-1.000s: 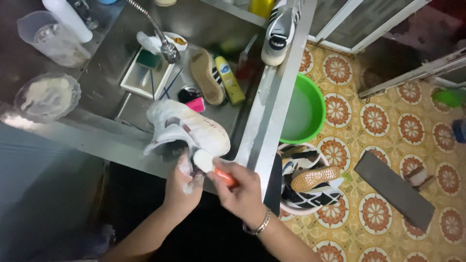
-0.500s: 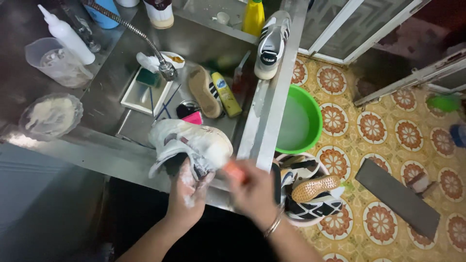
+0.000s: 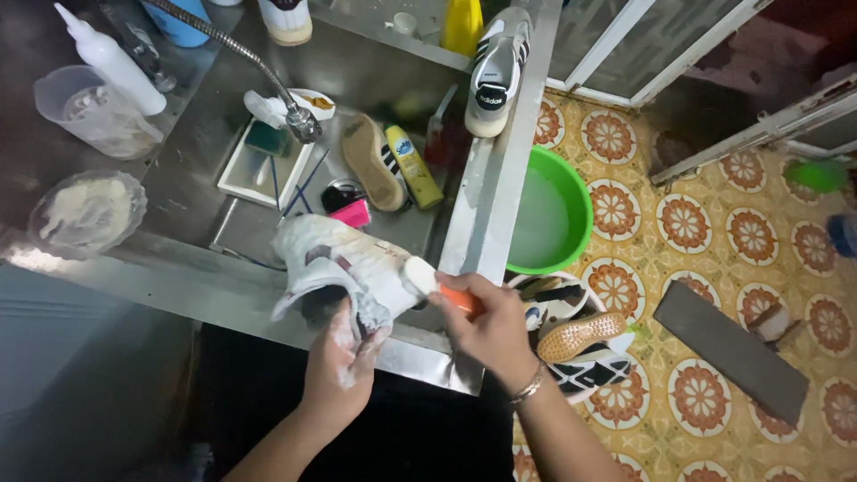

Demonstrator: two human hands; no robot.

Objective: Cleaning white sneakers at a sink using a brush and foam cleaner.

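My left hand, covered in soapy foam, grips a white sneaker by its opening and holds it over the front edge of a steel sink. An orange-handled brush is in my right hand, its white foamy head pressed against the toe end of the sneaker. A bracelet sits on my right wrist.
The sink holds a white tray, a tan-soled shoe, a yellow bottle and a hose tap. A striped sneaker rests on the rim. A bowl of white paste, green basin and tub of shoes stand nearby.
My right hand moved the brush from the heel side, near my left hand, out to the sneaker's toe end on the right. The sneaker stayed in my left hand.
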